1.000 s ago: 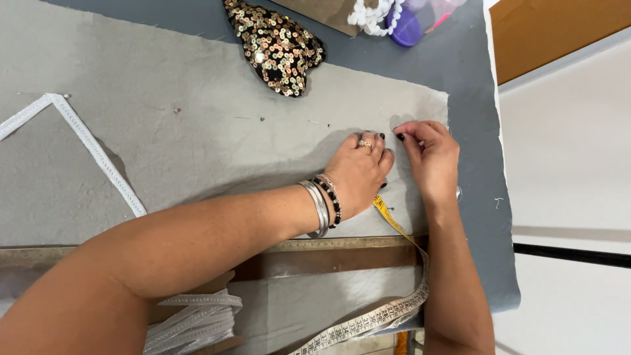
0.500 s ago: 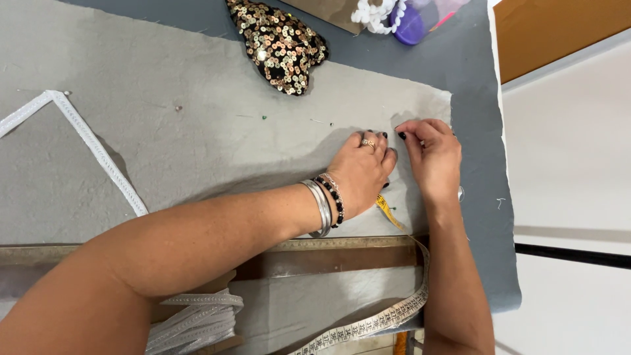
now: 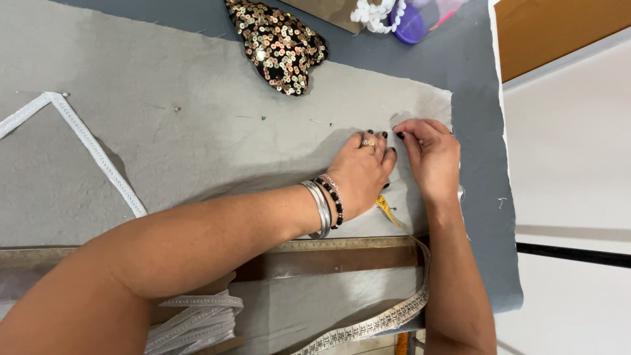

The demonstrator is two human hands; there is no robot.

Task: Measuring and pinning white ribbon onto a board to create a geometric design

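Grey fabric (image 3: 197, 144) lies flat on blue-grey worktable (image 3: 480, 217), both hands working near its far right edge. Left hand (image 3: 358, 174) presses palm-down, fingers together & flat; right hand (image 3: 434, 154) has fingertips narrowed on a fold, prob. pinching something too small to make out. Looks like a pinning or marking step; next move wants cloth kept taut. Nearby: tape measure (image 3: 388, 315), wooden ruler (image 3: 342, 253), white trim (image 3: 98, 154), sequinned piece (image 3: 279, 43).
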